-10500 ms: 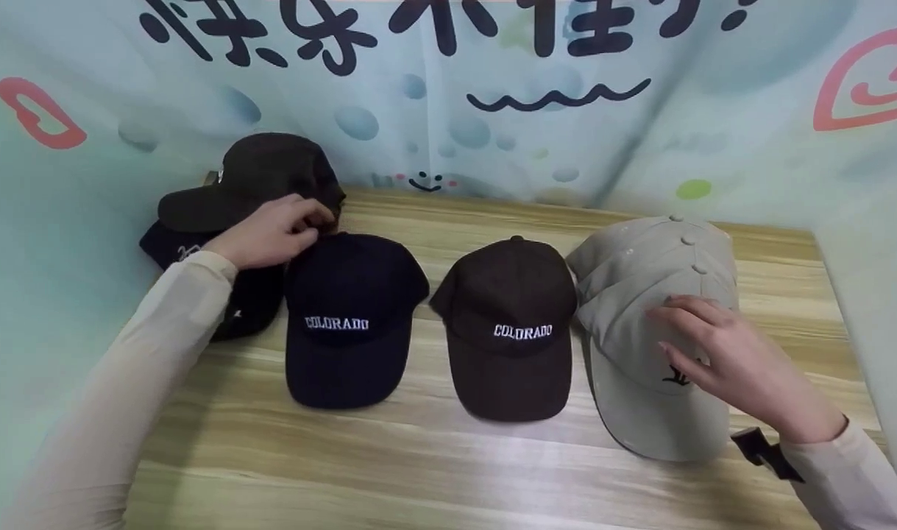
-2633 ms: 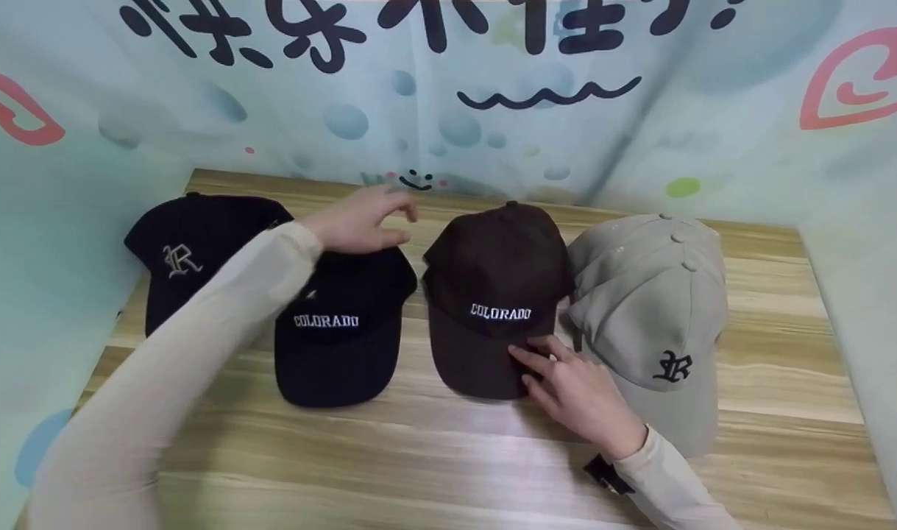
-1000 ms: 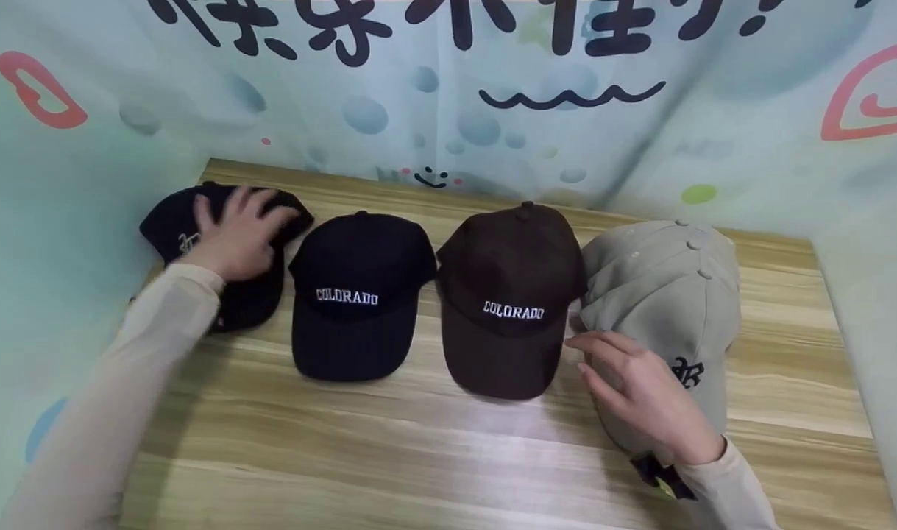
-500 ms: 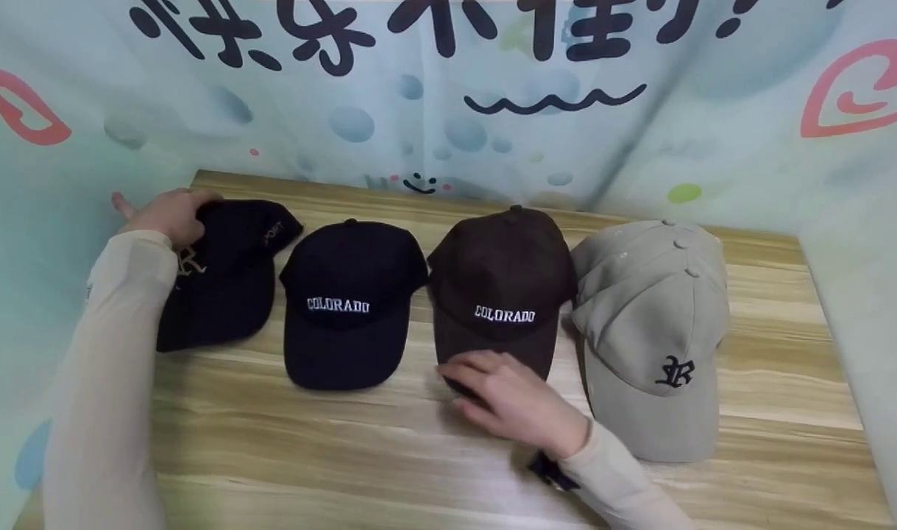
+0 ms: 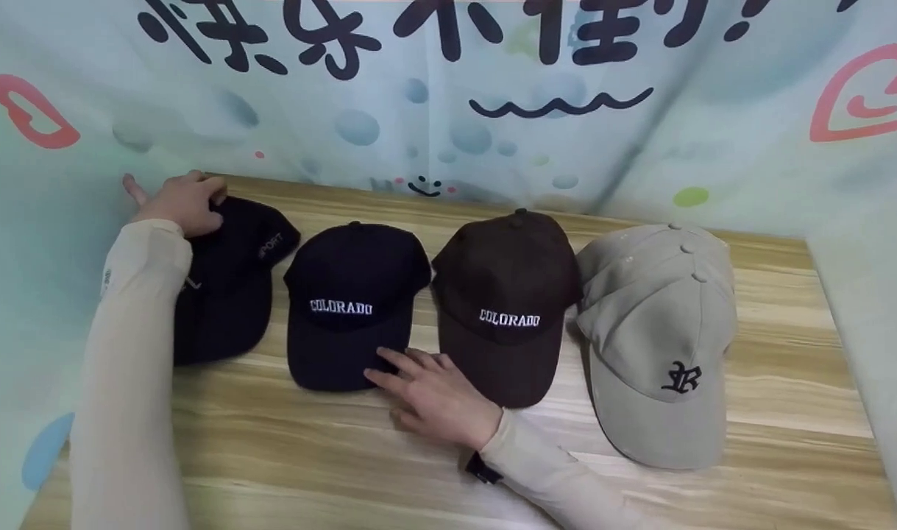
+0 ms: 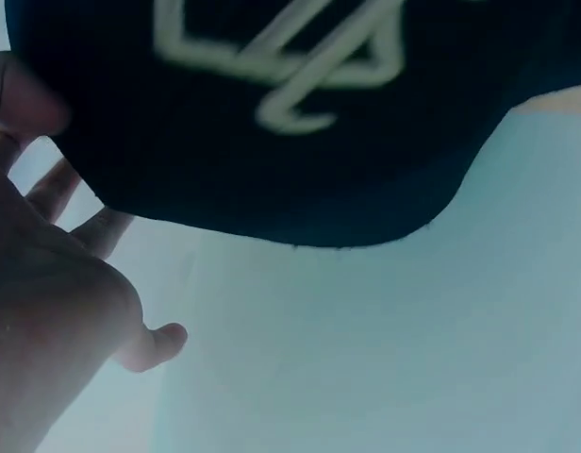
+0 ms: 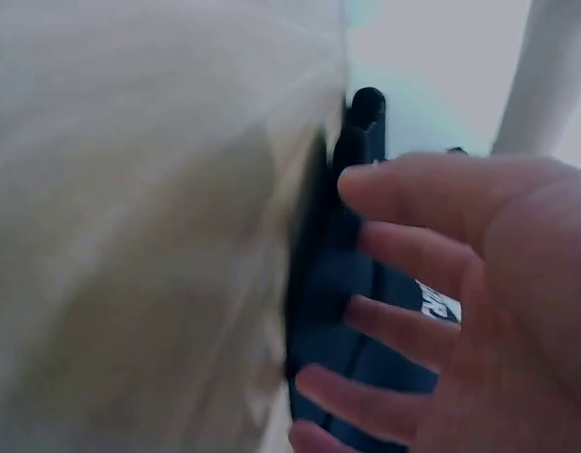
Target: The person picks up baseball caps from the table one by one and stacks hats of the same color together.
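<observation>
At the far left my left hand (image 5: 183, 206) pinches the back of the crown of a navy cap (image 5: 231, 309), thumb on the cloth and one finger sticking out sideways. In the left wrist view that cap (image 6: 300, 189), with its pale embroidery, hangs in front of the fingers. My right hand (image 5: 444, 394), fingers spread and loosely bent, overlaps the brim corner of a navy COLORADO cap (image 5: 352, 272). The right wrist view has the right hand (image 7: 441, 283) beside dark cloth, nothing gripped. To its right lies a brown COLORADO cap (image 5: 511, 280).
Three nested grey caps (image 5: 658, 419) lie at the right, the front one marked with a black R. All the caps rest in a row on a wood-grain tabletop (image 5: 330, 464). A printed cloth wall (image 5: 433, 132) closes the back and both sides.
My left hand has gone from over the far-left cap to its back edge, and the cap has turned. My right hand has swept left from the grey caps. Earlier, a brown cap lay at far left.
</observation>
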